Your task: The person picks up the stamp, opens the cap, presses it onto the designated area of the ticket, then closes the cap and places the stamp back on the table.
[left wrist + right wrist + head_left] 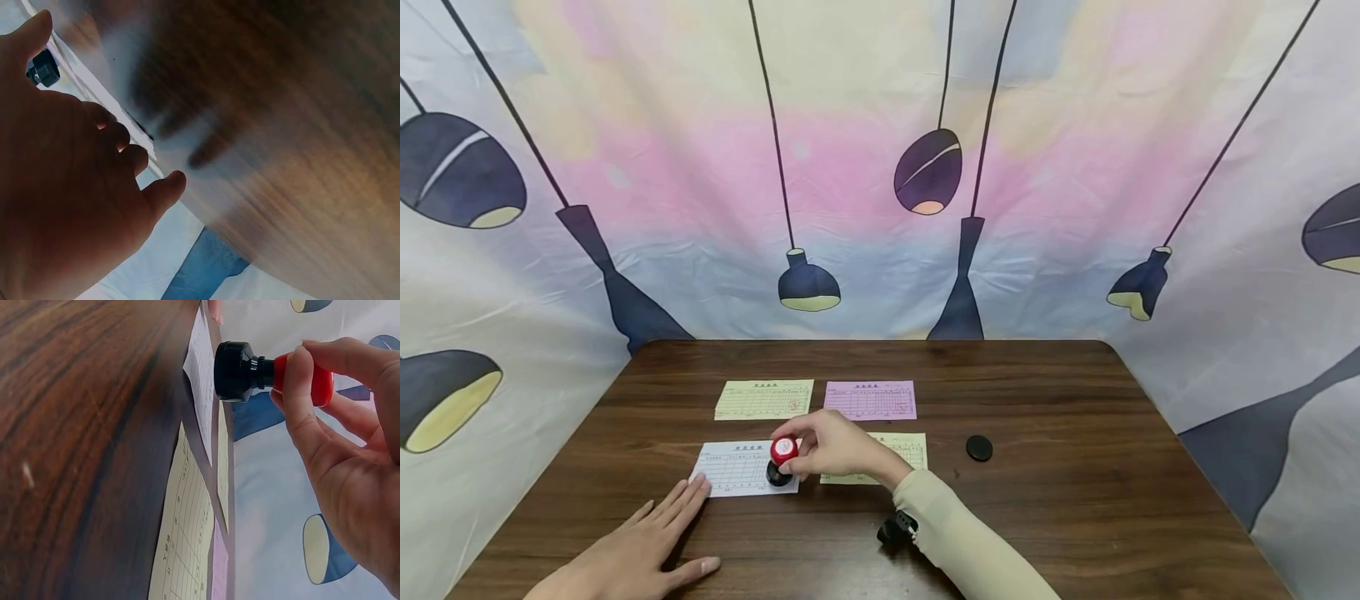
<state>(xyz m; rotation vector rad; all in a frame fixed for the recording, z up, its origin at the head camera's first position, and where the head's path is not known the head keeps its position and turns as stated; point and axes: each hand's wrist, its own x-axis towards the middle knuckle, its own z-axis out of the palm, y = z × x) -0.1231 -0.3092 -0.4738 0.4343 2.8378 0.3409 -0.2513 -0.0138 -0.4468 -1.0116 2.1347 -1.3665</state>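
Note:
My right hand [835, 446] pinches the red grip of a self-inking style stamp [783, 452] between thumb and fingers. The stamp's black base is at the lower right of a white printed form [730, 471]. In the right wrist view, the black end of the stamp [232, 372] points at the table, close over the white sheet [201, 381]. My left hand [640, 546] lies flat with straight fingers, fingertips at the form's lower left corner. The left wrist view shows this hand [75, 181] stretched out over the wood, with the stamp's black base [45, 67] beyond the thumb.
Behind the white form lie a yellow form [760, 400] and a pink form [868, 402], both with red marks. Another yellow form [913, 450] is partly under my right forearm. A round black cap [979, 447] rests to the right on the brown table [1075, 500].

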